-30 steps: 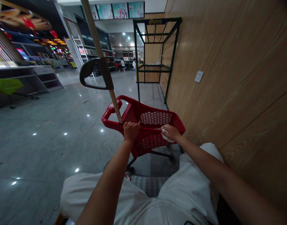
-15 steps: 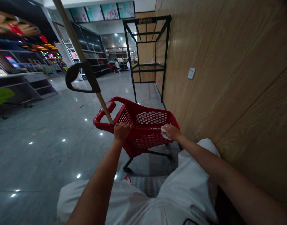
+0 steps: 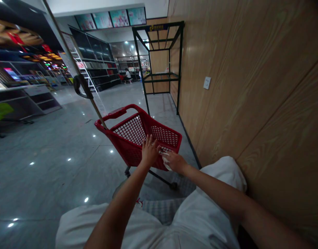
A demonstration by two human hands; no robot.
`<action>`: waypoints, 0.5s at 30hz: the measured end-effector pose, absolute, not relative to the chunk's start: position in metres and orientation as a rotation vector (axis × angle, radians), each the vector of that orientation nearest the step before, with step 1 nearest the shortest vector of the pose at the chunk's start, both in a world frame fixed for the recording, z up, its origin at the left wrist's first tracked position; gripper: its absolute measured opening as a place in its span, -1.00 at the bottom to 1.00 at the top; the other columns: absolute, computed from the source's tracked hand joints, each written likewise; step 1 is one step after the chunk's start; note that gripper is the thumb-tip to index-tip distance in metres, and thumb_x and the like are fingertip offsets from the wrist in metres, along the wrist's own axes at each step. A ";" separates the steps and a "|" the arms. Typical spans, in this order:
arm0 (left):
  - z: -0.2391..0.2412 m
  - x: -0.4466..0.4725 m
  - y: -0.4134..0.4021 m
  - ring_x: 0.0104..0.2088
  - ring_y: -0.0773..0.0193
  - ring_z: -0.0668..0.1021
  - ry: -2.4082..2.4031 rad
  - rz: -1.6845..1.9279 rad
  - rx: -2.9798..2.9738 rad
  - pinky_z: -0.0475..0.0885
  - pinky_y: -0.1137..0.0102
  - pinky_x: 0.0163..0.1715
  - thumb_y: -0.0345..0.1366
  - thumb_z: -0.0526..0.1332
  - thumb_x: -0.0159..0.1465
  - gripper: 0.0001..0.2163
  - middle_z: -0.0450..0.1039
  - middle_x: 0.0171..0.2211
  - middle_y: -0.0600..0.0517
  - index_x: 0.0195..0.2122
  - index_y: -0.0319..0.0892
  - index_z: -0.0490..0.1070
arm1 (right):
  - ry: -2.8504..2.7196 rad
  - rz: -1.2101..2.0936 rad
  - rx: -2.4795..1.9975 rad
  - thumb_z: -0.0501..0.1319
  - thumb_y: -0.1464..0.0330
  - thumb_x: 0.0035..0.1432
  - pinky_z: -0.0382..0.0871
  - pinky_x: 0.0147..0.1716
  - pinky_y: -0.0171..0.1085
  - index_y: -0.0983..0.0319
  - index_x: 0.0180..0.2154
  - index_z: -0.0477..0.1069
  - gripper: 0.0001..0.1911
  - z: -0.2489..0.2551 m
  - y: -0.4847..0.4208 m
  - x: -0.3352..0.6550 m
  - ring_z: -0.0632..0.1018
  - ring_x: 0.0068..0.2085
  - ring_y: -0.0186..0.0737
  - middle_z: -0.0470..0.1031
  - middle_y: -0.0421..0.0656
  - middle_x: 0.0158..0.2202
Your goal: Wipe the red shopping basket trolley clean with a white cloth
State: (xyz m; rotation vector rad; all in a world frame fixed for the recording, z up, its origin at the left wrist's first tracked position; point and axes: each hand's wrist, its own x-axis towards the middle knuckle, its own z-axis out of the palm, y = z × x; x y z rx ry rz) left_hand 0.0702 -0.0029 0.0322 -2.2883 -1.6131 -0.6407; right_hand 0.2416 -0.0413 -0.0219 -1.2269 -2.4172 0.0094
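A red plastic shopping cart (image 3: pixel 127 138) stands on the grey floor in front of me, turned at an angle. A long wooden pole (image 3: pixel 70 58) with a black handle loop (image 3: pixel 79 84) rises from the cart's far left corner. My left hand (image 3: pixel 149 150) rests on the cart's near rim with fingers spread. My right hand (image 3: pixel 173 160) is closed on a white cloth (image 3: pixel 166 159), pressing it against the near right corner of the rim. I am seated, with white-trousered knees at the bottom of the view.
A wood-panelled wall (image 3: pixel 252 86) with a white socket (image 3: pixel 207 82) runs close along my right. A bare dark metal rack (image 3: pixel 160 62) stands ahead by the wall. Store shelves (image 3: pixel 31 97) line the left, and people sit far back.
The cart has swung round, its pole corner moving left and away. My left hand let go of the pole's base and now lies open on the rim. The right hand stayed on the cloth.
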 end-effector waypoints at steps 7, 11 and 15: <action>-0.001 0.067 -0.021 0.26 0.02 0.16 -1.690 -0.477 -2.388 -0.10 -0.06 0.23 -0.06 -0.05 0.32 -0.61 0.27 0.18 -0.07 0.03 -0.05 0.40 | -2.407 0.026 -1.001 0.15 0.45 0.15 0.26 0.11 -0.08 0.13 0.05 0.34 -0.59 -0.026 -0.005 0.278 0.31 0.15 -0.16 0.31 -0.06 0.12; -0.002 0.057 -0.023 0.26 0.01 0.16 -1.752 -0.495 -2.345 -0.16 -0.10 0.23 -0.07 -0.06 0.32 -0.62 0.26 0.18 -0.01 0.04 0.00 0.39 | -2.407 0.017 -0.990 0.13 0.48 0.15 0.24 0.13 -0.01 0.14 0.03 0.36 -0.60 -0.031 0.002 0.271 0.30 0.16 -0.13 0.32 -0.06 0.12; -0.001 0.051 -0.023 0.24 0.00 0.20 -1.766 -0.491 -2.344 -0.14 -0.11 0.22 -0.14 -0.03 0.31 -0.63 0.27 0.18 -0.04 0.07 -0.03 0.37 | -2.521 0.007 -0.824 0.17 0.44 0.14 0.20 0.17 -0.03 0.20 0.14 0.25 -0.50 -0.036 -0.023 0.234 0.23 0.21 -0.08 0.26 -0.01 0.16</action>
